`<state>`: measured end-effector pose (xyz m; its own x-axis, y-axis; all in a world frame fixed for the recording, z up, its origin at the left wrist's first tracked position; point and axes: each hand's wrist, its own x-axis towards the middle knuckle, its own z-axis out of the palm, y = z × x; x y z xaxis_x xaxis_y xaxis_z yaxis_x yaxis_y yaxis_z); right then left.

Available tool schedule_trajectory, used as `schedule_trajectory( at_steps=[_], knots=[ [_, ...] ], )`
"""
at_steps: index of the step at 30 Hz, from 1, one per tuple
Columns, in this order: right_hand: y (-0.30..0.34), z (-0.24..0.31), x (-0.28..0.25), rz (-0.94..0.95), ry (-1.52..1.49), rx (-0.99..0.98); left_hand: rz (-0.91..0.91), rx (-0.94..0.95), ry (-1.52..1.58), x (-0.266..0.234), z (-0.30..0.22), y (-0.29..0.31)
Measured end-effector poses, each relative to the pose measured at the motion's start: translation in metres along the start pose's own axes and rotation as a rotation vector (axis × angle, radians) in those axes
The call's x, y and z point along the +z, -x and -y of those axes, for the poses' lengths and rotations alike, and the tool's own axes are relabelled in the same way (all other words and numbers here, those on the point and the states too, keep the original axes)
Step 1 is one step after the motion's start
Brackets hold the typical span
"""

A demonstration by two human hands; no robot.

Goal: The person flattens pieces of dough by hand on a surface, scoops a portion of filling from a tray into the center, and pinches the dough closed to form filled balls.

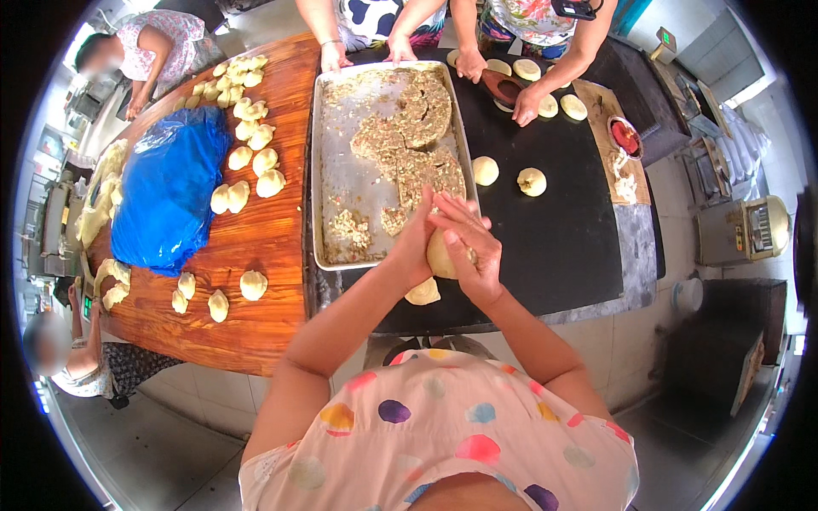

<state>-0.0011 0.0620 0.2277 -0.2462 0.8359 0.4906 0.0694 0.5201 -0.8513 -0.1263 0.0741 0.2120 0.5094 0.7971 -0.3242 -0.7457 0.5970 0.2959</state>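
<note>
My left hand [415, 244] and my right hand [475, 249] are closed together around a pale round ball of dough [440, 258], held over the near edge of the black worktop. The fingers of both hands point away from me and partly hide the ball. A loose flat piece of dough [423, 293] lies on the worktop just below my hands. Beyond my hands, a large metal tray [349, 153] carries a brownish, crumbly filling [419, 128], spread mostly over its right side. Two filled dough rounds, one [485, 171] beside the tray and one [532, 181] farther right, sit on the worktop.
On the left, a wooden table [256, 336] carries a blue plastic-covered mound [166, 192] and several dough lumps [253, 285]. Across from me, one person's hands touch the tray; another's handle a brown tool [503, 88]. A bowl of red stuff [625, 136] stands right.
</note>
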Motion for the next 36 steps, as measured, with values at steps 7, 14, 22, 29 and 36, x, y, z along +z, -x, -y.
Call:
schedule_trajectory(
  at_steps=[7,14,22,29,36],
  knots=[
    [0.031,-0.041,0.030,-0.217,0.202,-0.035,-0.455,0.259,-0.061,-0.030,0.045,0.000],
    [0.019,-0.044,0.027,-0.232,0.300,-0.138,-0.453,0.245,-0.147,-0.029,0.036,-0.013],
    [0.013,-0.035,0.002,-0.187,-0.154,0.180,-0.213,-0.175,-0.029,-0.023,0.002,-0.015],
    [0.032,-0.058,0.019,-0.472,-0.286,0.334,-0.308,0.150,0.141,-0.035,0.048,-0.033],
    [0.036,-0.073,0.008,-0.285,0.311,-0.069,-0.317,0.123,0.131,-0.106,0.080,-0.061]
  ],
)
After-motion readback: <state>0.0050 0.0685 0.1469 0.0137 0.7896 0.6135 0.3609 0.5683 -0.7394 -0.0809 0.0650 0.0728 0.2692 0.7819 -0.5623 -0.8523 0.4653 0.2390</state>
